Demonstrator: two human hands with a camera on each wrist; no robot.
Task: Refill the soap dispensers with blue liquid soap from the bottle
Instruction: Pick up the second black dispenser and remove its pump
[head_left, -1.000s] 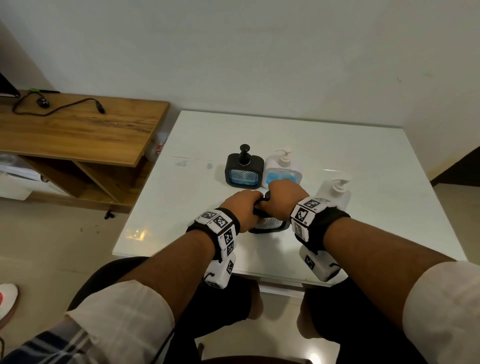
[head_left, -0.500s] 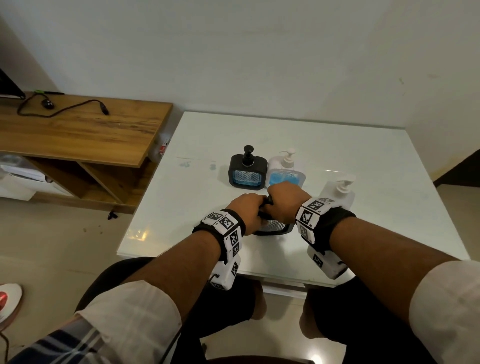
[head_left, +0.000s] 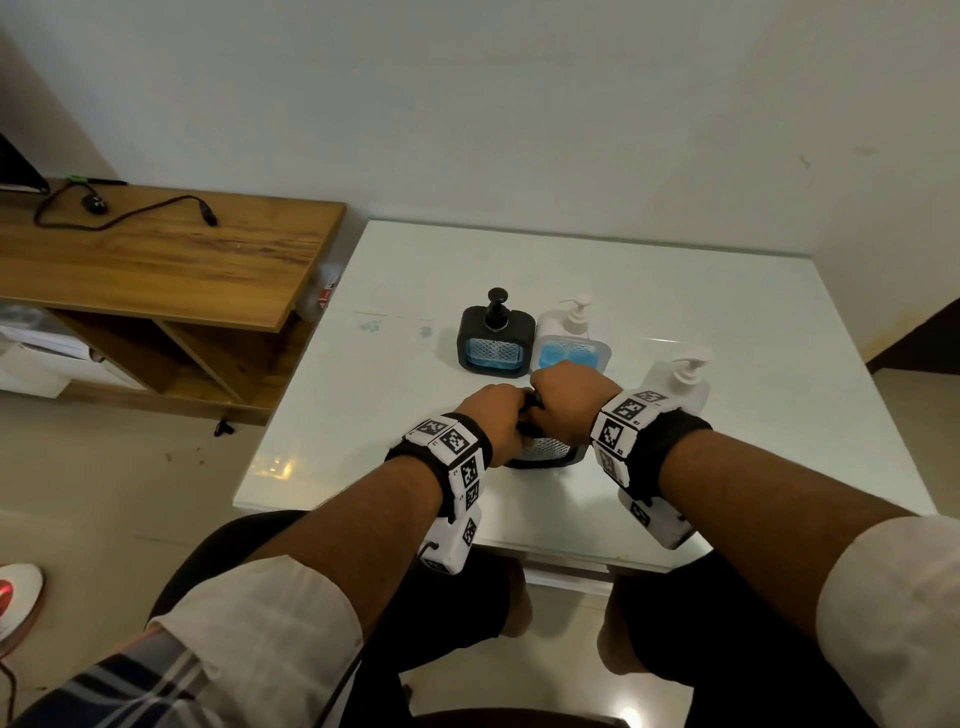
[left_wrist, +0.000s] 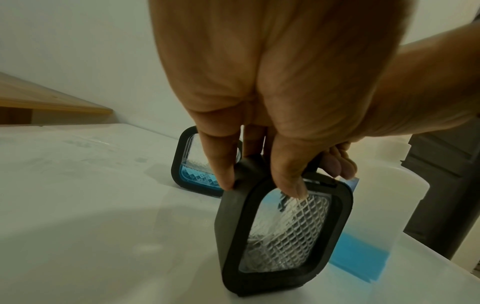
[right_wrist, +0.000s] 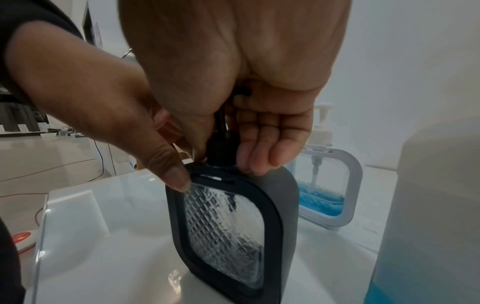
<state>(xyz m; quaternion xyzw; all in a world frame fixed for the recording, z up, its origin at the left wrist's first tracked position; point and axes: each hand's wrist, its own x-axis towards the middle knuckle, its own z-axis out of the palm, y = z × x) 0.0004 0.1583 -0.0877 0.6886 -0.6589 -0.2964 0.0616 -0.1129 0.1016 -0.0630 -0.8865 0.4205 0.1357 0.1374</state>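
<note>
Two hands are meeting over a black-framed dispenser (head_left: 548, 451) that is standing near the front edge of the white tabletop (head_left: 727, 322), roughly midway along it. The left hand (head_left: 491, 415) is gripping the dispenser's upper shoulder, thumb and fingers curled round its top corner, with one fingertip (left_wrist: 293, 190) lying on the diamond-patterned clear window. The right hand (head_left: 569, 397) is closing round the black pump neck (right_wrist: 221, 150), fingers curled down against the collar and the pump stem running up into the palm. This dispenser's window is showing no blue liquid.

Behind it, toward the middle of the tabletop, two more dispensers are standing side by side and almost touching: a black one (head_left: 496, 338) on the left with blue soap low in its window, and a white-framed one (head_left: 571, 345) on the right, also partly filled with blue. A tall translucent white pump bottle (head_left: 680, 379) is standing just to the right of the right wrist, with blue liquid sitting low in its base in the right wrist view.
</note>
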